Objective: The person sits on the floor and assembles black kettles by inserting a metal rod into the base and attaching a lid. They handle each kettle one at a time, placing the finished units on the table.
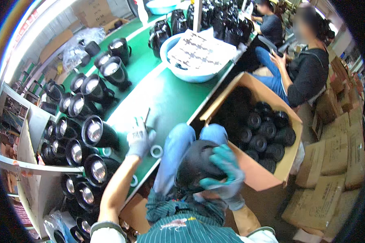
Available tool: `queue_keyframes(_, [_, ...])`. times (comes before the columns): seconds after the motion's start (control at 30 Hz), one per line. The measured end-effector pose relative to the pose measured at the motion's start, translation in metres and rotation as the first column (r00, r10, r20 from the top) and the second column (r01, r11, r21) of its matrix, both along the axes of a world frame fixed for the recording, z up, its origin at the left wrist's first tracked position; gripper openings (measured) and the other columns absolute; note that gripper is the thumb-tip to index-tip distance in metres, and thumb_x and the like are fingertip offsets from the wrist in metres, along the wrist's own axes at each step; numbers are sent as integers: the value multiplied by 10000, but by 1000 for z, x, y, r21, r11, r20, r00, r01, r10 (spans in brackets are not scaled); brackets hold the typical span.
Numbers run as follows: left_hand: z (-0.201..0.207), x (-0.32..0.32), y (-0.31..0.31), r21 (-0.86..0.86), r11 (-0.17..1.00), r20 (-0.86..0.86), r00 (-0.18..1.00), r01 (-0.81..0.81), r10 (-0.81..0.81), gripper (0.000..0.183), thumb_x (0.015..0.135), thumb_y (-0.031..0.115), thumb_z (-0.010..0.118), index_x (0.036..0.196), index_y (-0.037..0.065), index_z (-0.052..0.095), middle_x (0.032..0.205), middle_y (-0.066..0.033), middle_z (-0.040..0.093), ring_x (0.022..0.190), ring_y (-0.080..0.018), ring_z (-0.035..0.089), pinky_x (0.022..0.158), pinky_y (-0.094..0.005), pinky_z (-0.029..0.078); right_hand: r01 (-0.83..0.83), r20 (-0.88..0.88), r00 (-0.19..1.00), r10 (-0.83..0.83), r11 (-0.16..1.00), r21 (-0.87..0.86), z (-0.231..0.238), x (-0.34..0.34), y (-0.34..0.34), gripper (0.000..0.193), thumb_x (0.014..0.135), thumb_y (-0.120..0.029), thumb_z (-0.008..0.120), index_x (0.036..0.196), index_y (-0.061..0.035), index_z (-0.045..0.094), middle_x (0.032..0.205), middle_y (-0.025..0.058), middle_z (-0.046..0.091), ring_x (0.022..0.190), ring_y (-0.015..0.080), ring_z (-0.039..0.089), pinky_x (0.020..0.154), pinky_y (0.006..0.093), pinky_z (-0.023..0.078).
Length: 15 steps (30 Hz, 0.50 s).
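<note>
My right hand (227, 172), in a grey glove with green fingers, grips a black round lamp housing (194, 166) resting on my lap. The housing's inside is turned away from view. Over the green table, my left hand (140, 139), gloved alike, reaches forward with fingers stretched and thumb apart. Right by its fingertips is a thin, rod-like tool (146, 115); glare hides whether they touch. A white ring (156, 151) lies on the table just beside that hand. Several black lamp housings with shiny reflectors (95, 130) stand to its left.
An open cardboard box (267, 178) of black round parts stands at my right. Farther along the green table (170, 101) is a light-blue basin (190, 76) with a patterned sheet on it. Black-wrapped items (227, 22) sit beyond. Two people sit at far right, near stacked cartons (312, 202).
</note>
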<state>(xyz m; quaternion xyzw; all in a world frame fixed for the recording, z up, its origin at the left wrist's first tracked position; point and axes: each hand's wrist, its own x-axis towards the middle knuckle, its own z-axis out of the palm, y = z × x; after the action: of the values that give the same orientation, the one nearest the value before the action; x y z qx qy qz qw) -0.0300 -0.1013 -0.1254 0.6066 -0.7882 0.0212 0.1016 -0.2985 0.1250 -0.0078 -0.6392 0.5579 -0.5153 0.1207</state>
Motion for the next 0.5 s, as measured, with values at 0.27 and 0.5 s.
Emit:
queue_keyframes(0.27, [124,-17,44,-297,832,-581,603,469,-547,737,650,322,943,1291,121,641,1541,-310,394,1342,-503,492,1086,-549,444,-431,981,-191,-7,899,-78,-59,-12,-171,719,1008,-643,469,1501,-121,489,1483,122,550,1337,313,540,1158,503,413])
queue_keyframes(0.5, [154,-28,-71,-173,861,-261,820,479,-509,709,629,282,911,1279,188,645,1413,-269,493,1284,-469,514,1036,-573,449,-756,938,-291,-189,647,-104,-111,32,-289,787,965,-764,373,1525,-216,441,1496,119,527,1315,332,568,1038,546,536])
